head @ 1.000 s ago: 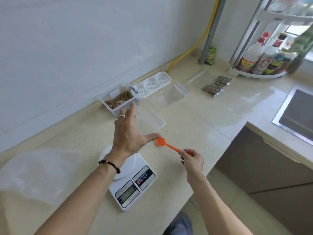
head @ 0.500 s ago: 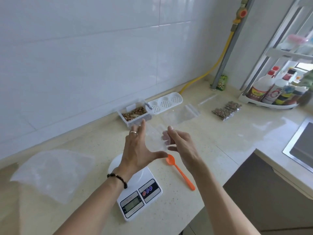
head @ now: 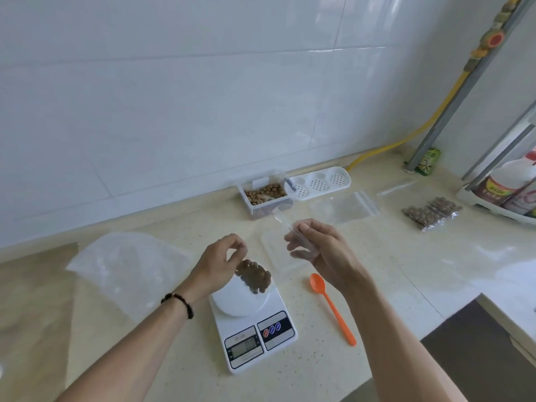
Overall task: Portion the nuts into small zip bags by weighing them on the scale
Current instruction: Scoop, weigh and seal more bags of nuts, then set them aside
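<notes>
While pinching a small zip bag of nuts (head: 253,275) by its top edge, holds it with left hand (head: 222,256) just over the round platter of the scale (head: 252,323). Cannot tell whether resting on the platter or hanging clear of it. Long axis slanted, from the pinched end at upper left down to the nut-filled end at lower right, over the scale's far right corner.

Left hand knuckles up, fingers curled down onto the bag's edge. Wrist with a dark bead bracelet (head: 178,304), just left of the scale. Right hand (head: 319,250) raised beyond and right of the scale, palm turned left, fingers and thumb gripping an empty clear bag (head: 285,224), zip strip pointing up and away toward the wall.

Digits on the scale's display too blurred to read. Three round buttons beside it, unlabelled as far as can be told.

Just right of the scale, flat on the counter (head: 174,372), an orange spoon (head: 333,309), bowl away, handle toward the near edge. Beyond the scale, by the wall, a clear tub of loose nuts (head: 265,195) with a white perforated tray (head: 319,182) at its right side. Further right of the scale, another empty zip bag (head: 345,207), then filled bags of nuts (head: 432,213), then bottles (head: 504,187) in a rack, labels unreadable. Left of the scale, a large clear bag (head: 127,265) lying flat.
</notes>
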`<state>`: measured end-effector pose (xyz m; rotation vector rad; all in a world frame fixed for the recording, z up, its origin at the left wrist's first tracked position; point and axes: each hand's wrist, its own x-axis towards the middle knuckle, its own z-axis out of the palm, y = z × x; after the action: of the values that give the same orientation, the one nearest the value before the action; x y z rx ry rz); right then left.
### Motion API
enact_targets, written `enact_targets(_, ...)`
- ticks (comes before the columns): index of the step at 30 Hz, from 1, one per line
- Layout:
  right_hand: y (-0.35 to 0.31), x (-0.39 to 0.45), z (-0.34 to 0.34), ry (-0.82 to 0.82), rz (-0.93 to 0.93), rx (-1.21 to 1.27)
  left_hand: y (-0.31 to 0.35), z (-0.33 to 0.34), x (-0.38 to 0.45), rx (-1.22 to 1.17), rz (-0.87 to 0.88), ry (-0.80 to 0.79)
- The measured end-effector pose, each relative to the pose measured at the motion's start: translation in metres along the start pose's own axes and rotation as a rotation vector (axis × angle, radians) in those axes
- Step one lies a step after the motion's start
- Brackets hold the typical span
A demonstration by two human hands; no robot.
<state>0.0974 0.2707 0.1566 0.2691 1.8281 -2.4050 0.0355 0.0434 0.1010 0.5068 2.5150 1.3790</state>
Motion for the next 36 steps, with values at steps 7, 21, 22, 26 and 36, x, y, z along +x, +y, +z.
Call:
enact_targets(7,0.049,0.029,-0.004,0.237,0.111,-0.448,-0.034,0.001,0.011,0.105,-0.142,-0.043)
enact_targets(21,0.095,0.06,-0.013,0.412,0.086,-0.993,-0.063,0.023,0.018,0.414,0.014,0.129)
enact_targets(22,0.097,0.058,-0.009,0.395,0.039,-1.06,-0.066,0.021,0.009,0.446,0.034,0.138)
enact_targets(26,0.105,0.045,0.012,0.24,-0.093,-1.274,-0.087,0.02,-0.033,0.631,0.004,0.123)
enact_targets(36,0.135,0.02,0.045,-0.032,-0.122,-1.572,-0.116,0.024,-0.101,0.861,-0.053,0.021)
